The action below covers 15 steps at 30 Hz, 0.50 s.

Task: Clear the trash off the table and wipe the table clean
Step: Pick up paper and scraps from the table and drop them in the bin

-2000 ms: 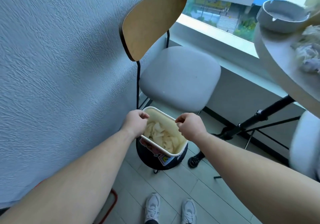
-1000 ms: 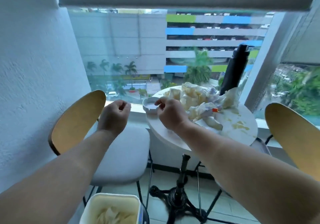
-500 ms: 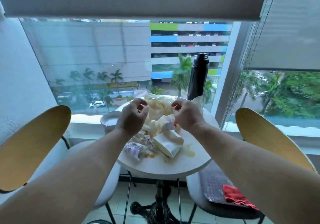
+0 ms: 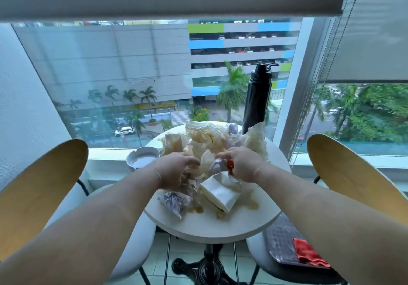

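Centre frame: left hand [image 4: 174, 170], right hand [image 4: 242, 165], lately above table [image 4: 209, 223], now in crumpled wrappers [image 4: 207, 137]; right pinching one, left grip unclear. Next load apparently beginning.

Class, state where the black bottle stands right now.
In the head view, the black bottle stands upright at the far right edge of the table by the window, just behind the crumpled wrappers and beyond the right hand.

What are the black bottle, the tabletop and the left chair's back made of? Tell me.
Black bottle: probably coated metal, matte with a faint sheen. Tabletop: smooth white, stone or laminate, cannot tell. Left chair back: likely bent plywood, tan, thin, curved, satin.
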{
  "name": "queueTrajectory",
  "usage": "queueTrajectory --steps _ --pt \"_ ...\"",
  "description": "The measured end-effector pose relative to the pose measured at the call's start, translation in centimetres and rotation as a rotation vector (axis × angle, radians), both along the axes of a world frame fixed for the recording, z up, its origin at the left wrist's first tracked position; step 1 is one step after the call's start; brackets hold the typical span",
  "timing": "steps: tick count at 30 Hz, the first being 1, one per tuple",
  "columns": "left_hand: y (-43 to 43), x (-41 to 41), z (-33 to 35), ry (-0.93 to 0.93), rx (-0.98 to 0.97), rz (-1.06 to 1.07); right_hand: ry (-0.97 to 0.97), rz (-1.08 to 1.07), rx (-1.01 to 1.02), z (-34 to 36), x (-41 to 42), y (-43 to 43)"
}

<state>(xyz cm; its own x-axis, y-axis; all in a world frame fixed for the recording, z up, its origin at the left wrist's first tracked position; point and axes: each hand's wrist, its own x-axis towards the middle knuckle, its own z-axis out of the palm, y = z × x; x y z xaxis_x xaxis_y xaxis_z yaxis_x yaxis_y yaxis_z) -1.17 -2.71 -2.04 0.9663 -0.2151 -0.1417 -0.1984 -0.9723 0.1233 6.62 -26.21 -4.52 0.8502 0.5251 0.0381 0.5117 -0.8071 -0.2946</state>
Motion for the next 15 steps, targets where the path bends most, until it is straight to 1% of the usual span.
queueTrajectory --steps 3,7,11,13,15 --pt "0.9 0.3 -0.4 -0.148 -0.140 0.073 -0.068 -0.049 0.029 -0.7 1.0 0.1" --pt "1.7 1.0 -0.7 -0.364 -0.239 0.076 -0.050 -0.152 0.258 -0.3 1.8 -0.1" --pt "1.3 1.4 -0.1 -0.563 -0.420 0.096 -0.033 -0.232 0.504 1.1 1.7 0.3" --pt "1.2 2.0 0.0 -0.629 -0.493 0.136 -0.011 -0.262 0.622 1.9 1.6 0.5" --pt "1.1 2.6 0.1 -0.653 -0.619 0.216 0.049 -0.287 0.739 2.4 1.6 0.7"
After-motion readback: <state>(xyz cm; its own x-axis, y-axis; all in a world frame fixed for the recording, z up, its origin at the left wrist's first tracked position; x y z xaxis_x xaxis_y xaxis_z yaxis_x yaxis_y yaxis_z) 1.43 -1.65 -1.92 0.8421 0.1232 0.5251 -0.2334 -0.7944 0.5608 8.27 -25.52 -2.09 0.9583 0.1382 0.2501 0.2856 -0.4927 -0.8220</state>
